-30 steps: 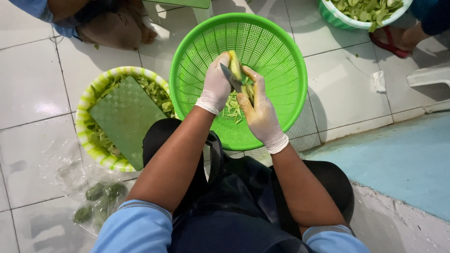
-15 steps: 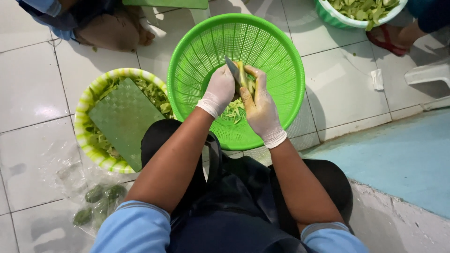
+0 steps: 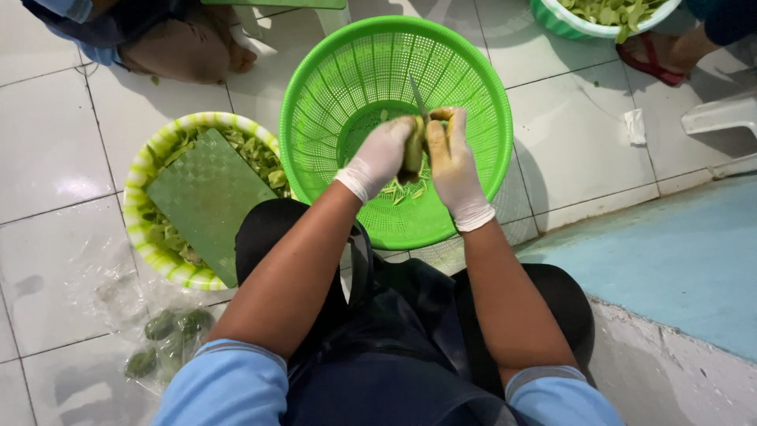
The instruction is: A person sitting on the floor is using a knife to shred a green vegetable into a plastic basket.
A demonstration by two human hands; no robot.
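Two gloved hands meet at upper centre of the frame, above the green colander (image 3: 331,102). Your left hand (image 3: 382,154) is closed around a yellow-green vegetable (image 3: 413,146); most of that vegetable is hidden between the two gloves, so its full shape cannot be made out. Your right hand (image 3: 449,162) is curled shut against the vegetable's other side, and a knife (image 3: 416,96) blade projects upward from between the hands. The knife handle is hidden, so you cannot tell for certain which hand grips it.

One pile of pale green shreds (image 3: 406,188) lies on the colander floor, directly below the hands and partly covered by them.

One yellow-and-green striped basket (image 3: 146,170) sits at left of the frame on the tiled floor (image 3: 47,142). One green cutting board (image 3: 206,197) lies tilted across it and hides much of the chopped greens inside.

One clear plastic bag (image 3: 162,343) at lower left holds about three dark green vegetables; the film blurs the count.

One further basket (image 3: 568,24) of cut greens is cut off by the top edge, upper right. Another person's foot in a red sandal (image 3: 654,63) shows beside it.
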